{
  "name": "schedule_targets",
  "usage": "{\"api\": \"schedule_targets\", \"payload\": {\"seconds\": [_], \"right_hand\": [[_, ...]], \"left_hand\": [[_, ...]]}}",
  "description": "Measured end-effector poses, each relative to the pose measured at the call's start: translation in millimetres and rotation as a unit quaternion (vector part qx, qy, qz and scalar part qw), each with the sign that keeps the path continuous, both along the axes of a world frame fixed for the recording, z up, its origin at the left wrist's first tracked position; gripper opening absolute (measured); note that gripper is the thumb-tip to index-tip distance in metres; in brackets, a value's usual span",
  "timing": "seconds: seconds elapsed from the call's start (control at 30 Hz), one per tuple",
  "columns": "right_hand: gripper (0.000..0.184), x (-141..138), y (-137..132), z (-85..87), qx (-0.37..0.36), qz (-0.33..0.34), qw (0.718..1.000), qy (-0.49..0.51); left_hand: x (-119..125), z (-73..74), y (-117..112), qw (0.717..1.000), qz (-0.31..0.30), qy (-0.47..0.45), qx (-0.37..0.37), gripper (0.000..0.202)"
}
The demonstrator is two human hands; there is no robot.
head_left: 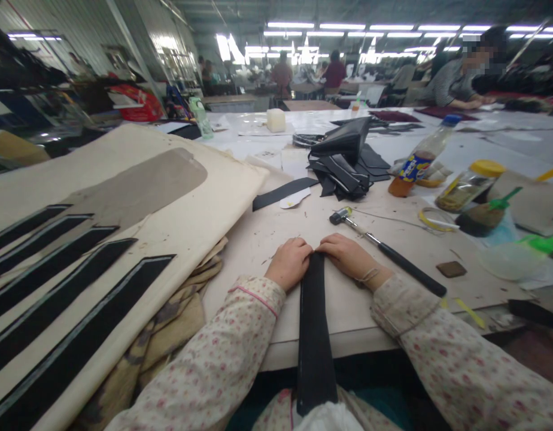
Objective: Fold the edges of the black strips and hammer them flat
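Note:
A long black strip (313, 323) of leather-like material runs from the table top over its front edge toward my body. My left hand (291, 262) is closed on the left corner of the strip's far end. From the other side, my right hand (348, 254) grips the right corner of that end, its fingertips close to those of my left. Both hands rest low over the table (254, 311). To the right of my right hand lies a hammer (388, 254) with a black handle. The fingertips are partly hidden behind the knuckles.
On the left, a cream board (231, 179) carries several black strips (101, 323) with pale edges. Black leather pieces (343, 170) are heaped ahead. At right stand a Pepsi bottle (415, 164), a yellow-lidded jar (469, 185) and green-nozzled bottles (485, 215). A co-worker (460, 78) leans over the far right.

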State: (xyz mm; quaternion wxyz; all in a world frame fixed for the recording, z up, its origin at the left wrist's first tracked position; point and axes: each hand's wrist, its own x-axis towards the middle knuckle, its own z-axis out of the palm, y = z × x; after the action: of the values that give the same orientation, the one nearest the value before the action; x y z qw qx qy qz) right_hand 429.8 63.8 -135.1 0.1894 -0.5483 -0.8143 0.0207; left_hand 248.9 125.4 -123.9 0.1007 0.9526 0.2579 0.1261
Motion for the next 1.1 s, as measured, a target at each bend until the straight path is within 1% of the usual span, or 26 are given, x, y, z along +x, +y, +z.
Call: {"api": "schedule_targets", "payload": {"seconds": [0.1,0.2,0.37,0.47,0.53,0.6,0.73,0.8,0.9,1.1], "right_hand": [[0.025,-2,-2,1.1,0.001,0.006,0.999,-0.041],[0.026,-2,-5,0.9,0.0,-0.001,0.999,-0.053],[0.026,10,-9,1.4,-0.006,-0.02,0.998,-0.054],[0.025,15,-7,6.6,-0.016,-0.055,0.998,-0.03],[0.025,11,-5,10.6,-0.013,-0.089,0.996,-0.012],[0.026,1,-2,12.6,-0.007,-0.107,0.994,0.005],[0.032,-23,0,9.0,-0.03,-0.09,0.995,0.039],[0.031,-28,0,6.6,-0.044,-0.084,0.995,0.043],[0.027,-28,0,5.9,-0.055,-0.072,0.995,0.041],[0.025,-24,-1,6.2,-0.053,-0.058,0.996,0.036]], "left_hand": [[-1,5.4,-4,0.997,-0.015,0.062,0.038,0.023],[-3,8.8,-7,0.994,-0.032,0.087,0.05,0.025],[-7,8.7,-8,0.996,-0.031,0.068,0.049,0.027],[-6,5.7,-6,0.998,-0.026,0.048,0.037,0.026],[-6,2.6,-3,0.999,-0.021,0.029,0.025,0.025],[-6,-0.7,-1,1.0,-0.015,0.004,0.006,0.023],[-7,-7.0,5,0.995,0.012,-0.055,-0.077,0.02],[-8,-9.1,8,0.992,0.024,-0.072,-0.102,0.017],[-10,-10.2,13,0.99,0.021,-0.079,-0.117,0.015],[-17,-8.3,21,0.985,-0.018,-0.092,-0.144,0.016]]}}
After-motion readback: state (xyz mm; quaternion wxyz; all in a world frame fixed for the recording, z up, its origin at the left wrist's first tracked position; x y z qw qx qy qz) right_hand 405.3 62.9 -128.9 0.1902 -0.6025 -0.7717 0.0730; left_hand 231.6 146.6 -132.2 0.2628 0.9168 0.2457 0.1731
